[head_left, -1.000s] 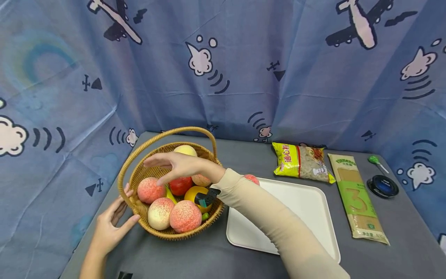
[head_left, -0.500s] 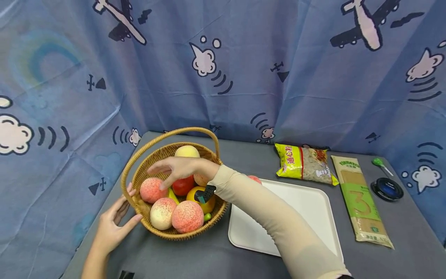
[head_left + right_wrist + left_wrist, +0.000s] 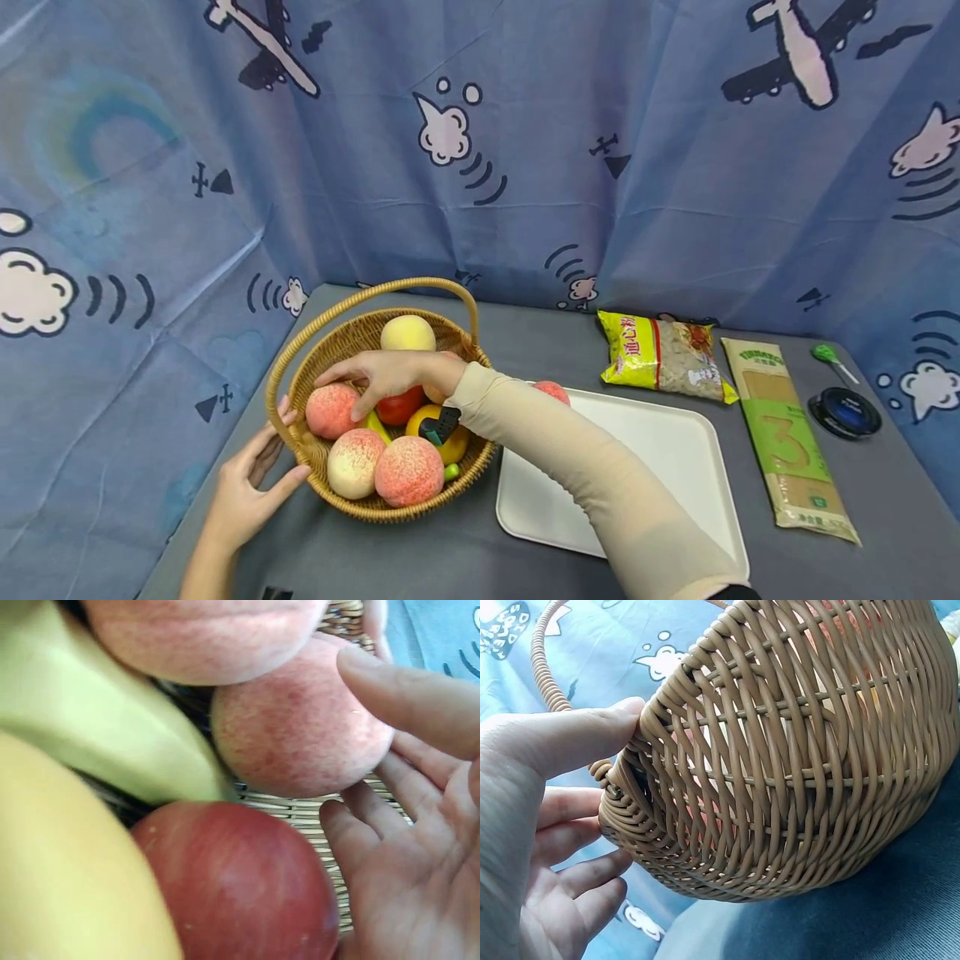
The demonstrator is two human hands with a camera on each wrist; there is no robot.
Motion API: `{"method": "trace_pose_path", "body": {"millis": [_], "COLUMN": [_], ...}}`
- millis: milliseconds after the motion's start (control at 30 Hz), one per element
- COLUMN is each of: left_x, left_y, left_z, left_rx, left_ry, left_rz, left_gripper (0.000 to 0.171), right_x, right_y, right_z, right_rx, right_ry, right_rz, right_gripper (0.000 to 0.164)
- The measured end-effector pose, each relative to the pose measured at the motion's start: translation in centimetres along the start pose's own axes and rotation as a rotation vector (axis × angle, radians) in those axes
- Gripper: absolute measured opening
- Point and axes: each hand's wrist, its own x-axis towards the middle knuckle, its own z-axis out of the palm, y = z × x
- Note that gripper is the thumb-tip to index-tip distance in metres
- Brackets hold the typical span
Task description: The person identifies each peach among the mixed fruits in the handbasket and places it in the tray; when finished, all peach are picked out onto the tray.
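A wicker basket [image 3: 375,514] with a tall hooped handle holds several fruits. My left hand [image 3: 243,492] grips its left end, thumb [image 3: 622,724] on the rim and the other fingers near the handle's base. Inside, my right hand [image 3: 390,373] holds a pinkish peach [image 3: 330,410]. In the right wrist view the thumb lies over this peach [image 3: 300,727] and the fingertips reach under its side. Beside it are a red apple [image 3: 240,877] and a banana [image 3: 112,720]. Two more peaches, one of them pale [image 3: 355,464], sit at the basket's front.
Right of the basket lies a white tray [image 3: 667,467], partly under my right sleeve, with a peach [image 3: 552,391] at its back left. Beyond are a yellow pasta bag [image 3: 667,354], a long noodle pack [image 3: 791,442], a round black case [image 3: 845,413] and a green-headed stick [image 3: 825,353]. A curtain hangs behind.
My right hand has come down from above the left peach until thumb and fingers are around it. The left hand stays at the basket rim. The whole view has shifted slightly.
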Motion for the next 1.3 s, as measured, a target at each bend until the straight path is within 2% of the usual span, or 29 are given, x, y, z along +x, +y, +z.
{"method": "trace_pose_path", "body": {"millis": [300, 400, 500, 600, 867, 1133, 1300], "left_x": [0.1, 0.1, 0.2, 0.1, 0.0, 0.0, 0.1], "left_y": [0.0, 0.0, 0.0, -0.1, 0.0, -0.2, -0.2], "left_z": [0.0, 0.1, 0.1, 0.2, 0.0, 0.2, 0.2], "left_rx": [0.065, 0.046, 0.018, 0.016, 0.108, 0.019, 0.018], "left_ry": [0.007, 0.007, 0.004, 0.006, 0.016, 0.015, 0.012], "left_rz": [-0.044, -0.025, 0.017, 0.029, -0.097, -0.015, 0.006], "left_gripper": [0.070, 0.071, 0.071, 0.070, 0.070, 0.066, 0.066], "right_x": [0.0, 0.0, 0.0, 0.0, -0.1, -0.6, -0.7], "right_y": [0.4, 0.4, 0.4, 0.4, 0.2, -0.4, -0.8], "right_z": [0.4, 0.4, 0.5, 0.6, 0.7, 0.8, 0.7], "right_rx": [-0.015, -0.043, -0.101, -0.167, -0.230, -0.277, -0.319], "right_ry": [0.005, 0.012, 0.025, 0.041, 0.077, 0.119, 0.155], "right_rz": [0.009, 0.014, 0.029, 0.048, 0.071, 0.047, 0.011], "right_gripper": [0.074, 0.075, 0.077, 0.078, 0.076, 0.074, 0.074]}}
